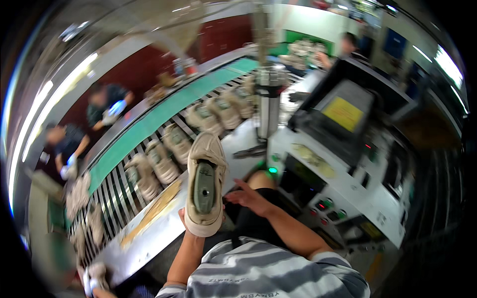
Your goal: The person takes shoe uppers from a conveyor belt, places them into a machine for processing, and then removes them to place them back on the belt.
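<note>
"Going L to R, what've you got?"

"Far L, a row of beige shoes (161,161) on the rollers (115,185), then the metal worktop (144,246). My L hand (184,220) grips one shoe (207,154) by the heel end from below, up in front of me, toe away, green insert (204,185) in its opening."

"And yr R?"

"My R hand (251,198) has fingers loosely spread just beside it; can't tell if touching. Further R, a white machine (348,188), green light (273,170) lit."
</note>
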### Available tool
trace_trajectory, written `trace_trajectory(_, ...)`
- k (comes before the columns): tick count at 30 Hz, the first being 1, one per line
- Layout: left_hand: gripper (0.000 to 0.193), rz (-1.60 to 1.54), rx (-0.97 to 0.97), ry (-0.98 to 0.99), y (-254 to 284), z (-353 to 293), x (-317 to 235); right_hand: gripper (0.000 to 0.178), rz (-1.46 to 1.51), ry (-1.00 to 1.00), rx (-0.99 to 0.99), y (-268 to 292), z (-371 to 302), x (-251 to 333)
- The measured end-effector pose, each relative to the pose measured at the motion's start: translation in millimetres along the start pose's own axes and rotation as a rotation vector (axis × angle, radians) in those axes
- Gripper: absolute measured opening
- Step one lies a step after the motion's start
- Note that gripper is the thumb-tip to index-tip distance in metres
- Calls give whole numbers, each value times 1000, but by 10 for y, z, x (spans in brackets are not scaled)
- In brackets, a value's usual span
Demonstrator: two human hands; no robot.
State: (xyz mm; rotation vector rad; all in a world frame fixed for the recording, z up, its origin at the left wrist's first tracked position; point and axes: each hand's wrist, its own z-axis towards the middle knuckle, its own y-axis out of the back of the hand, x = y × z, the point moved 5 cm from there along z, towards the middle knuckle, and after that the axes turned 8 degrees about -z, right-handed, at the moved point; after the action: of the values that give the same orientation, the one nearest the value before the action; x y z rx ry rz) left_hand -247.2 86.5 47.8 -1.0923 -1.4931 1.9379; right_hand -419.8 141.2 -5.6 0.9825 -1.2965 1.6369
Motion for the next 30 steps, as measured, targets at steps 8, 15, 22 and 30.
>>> trace_trajectory(8,62,50,-58,833,-294,776,1968,78,423,626,-494,521,-1322,1296)
trace_trajectory(15,17,1363,309,282,883,851,2621,61,8,565,-1532,1615,-4041,1457)
trace_trajectory(22,15,1549,441,-40,645,875,2664,57,-161,469,-1767,2132,-4993,2707)
trace_trajectory(30,17,1582,419,-12,649,973,2767,94,-752,-58,-1895,3083,-5005,4013)
